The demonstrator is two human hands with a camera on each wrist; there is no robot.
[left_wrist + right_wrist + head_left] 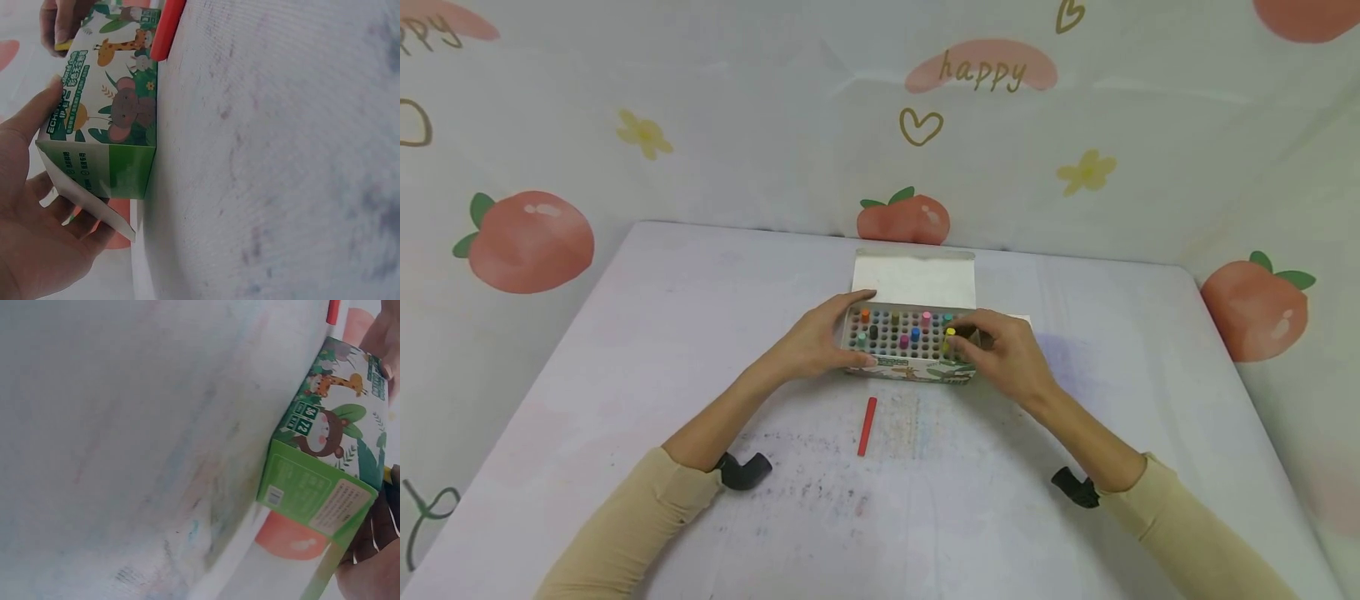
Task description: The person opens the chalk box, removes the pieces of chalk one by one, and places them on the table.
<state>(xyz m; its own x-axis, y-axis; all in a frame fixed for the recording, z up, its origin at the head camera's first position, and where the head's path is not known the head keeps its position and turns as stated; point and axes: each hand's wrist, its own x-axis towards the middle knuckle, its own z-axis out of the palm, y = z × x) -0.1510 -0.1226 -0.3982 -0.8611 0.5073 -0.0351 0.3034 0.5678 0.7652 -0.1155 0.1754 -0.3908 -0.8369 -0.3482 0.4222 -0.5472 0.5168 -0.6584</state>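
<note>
A printed cardboard chalk box point(917, 371) stands on the table with its lid point(913, 280) folded back. Inside is a tray of holes, and several coloured chalk sticks poke up from it. My left hand point(811, 340) grips the box's left end, thumb along the front top edge, as the left wrist view also shows. At the right end, my right hand point(1013, 357) pinches a yellow chalk stick point(951, 332) over the holes; its lower end is hard to make out. One red chalk stick point(867, 427) lies on the table in front of the box.
The white table cover point(700, 292) carries smudges of chalk colour. Behind it hangs a cloth point(775, 108) printed with peaches, hearts and flowers. Black wrist mounts point(747, 472) show at both forearms. In the right wrist view, a green side flap point(325, 569) stands out from the box.
</note>
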